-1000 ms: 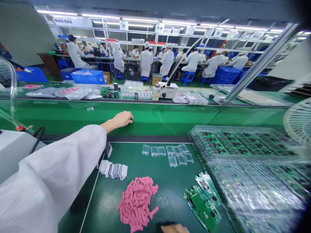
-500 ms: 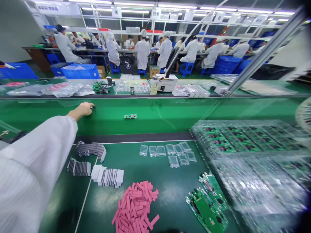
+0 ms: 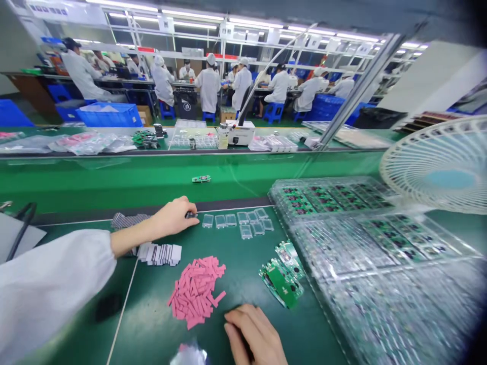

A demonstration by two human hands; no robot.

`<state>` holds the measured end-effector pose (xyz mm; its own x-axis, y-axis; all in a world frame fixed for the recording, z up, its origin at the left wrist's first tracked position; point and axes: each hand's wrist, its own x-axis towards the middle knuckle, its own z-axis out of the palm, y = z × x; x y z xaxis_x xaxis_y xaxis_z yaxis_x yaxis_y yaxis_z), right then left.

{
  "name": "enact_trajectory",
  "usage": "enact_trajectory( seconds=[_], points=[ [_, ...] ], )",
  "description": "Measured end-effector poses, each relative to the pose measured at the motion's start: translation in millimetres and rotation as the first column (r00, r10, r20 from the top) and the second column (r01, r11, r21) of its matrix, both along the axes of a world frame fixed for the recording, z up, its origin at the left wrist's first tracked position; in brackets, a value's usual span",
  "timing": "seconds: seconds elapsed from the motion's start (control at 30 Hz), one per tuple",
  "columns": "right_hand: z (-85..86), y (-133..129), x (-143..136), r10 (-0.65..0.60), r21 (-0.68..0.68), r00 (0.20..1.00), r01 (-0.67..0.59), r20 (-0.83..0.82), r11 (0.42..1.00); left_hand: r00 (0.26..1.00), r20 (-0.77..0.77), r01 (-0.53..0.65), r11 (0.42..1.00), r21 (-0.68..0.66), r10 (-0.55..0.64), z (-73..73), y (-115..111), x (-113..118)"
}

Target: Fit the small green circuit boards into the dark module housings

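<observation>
My left hand (image 3: 175,219) is over the bench, its fingertips closed on a small dark, shiny piece (image 3: 190,215) that they partly cover. Just right of it lie several small clear plastic covers (image 3: 231,219) in loose rows. Under and beside my left forearm are rows of grey and white foam-like pads (image 3: 162,254). My right hand (image 3: 255,332) rests low near the front, fingers loosely curled and thumb apart, with nothing visible in them. A heap of pink strips (image 3: 198,289) lies to its left, and green circuit boards (image 3: 283,279) lie beyond it to the right.
Stacked clear trays of circuit boards (image 3: 335,195) fill the right side, beside a white fan (image 3: 437,162). One small board (image 3: 201,179) lies on the green belt (image 3: 160,177) behind the bench. A shiny clear bag (image 3: 189,355) is at the front edge. People in white work further back.
My left hand has come back from the belt to the bench, moving right, with the small piece in its fingers. My right hand has come into view. The view has turned right.
</observation>
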<state>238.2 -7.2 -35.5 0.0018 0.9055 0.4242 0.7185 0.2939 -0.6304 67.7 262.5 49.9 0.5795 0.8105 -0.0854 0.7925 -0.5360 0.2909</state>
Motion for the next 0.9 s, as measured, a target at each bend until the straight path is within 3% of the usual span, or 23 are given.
enact_trajectory(
  seconds=[0.13,0.47,0.63,0.77,0.9],
  points=[
    [9.7,-2.4,1.9,0.042,-0.066,0.999,-0.041,0.011,0.997,0.999,0.015,0.039,0.999,0.011,-0.039,-10.3,-17.4,10.1],
    [23.6,-5.8,-9.2,-0.056,-0.083,0.998,0.053,-0.039,0.995,0.994,0.1,0.048,0.999,0.016,-0.049,-21.6,-18.9,29.4],
    [26.0,-6.2,-8.8,-0.058,-0.087,0.998,0.054,-0.034,0.995,0.982,0.186,0.037,0.999,-0.005,-0.035,-17.6,-24.4,32.2],
    [27.3,-5.7,-7.8,-0.024,-0.087,0.999,0.021,-0.04,0.996,0.963,0.268,-0.03,0.999,-0.028,0.037,2.8,-28.1,0.1],
    [23.0,-3.8,-5.4,0.023,-0.091,0.998,-0.027,-0.05,0.996,0.931,0.325,-0.139,0.984,-0.11,0.168,26.2,-48.4,-68.9]
  ],
)
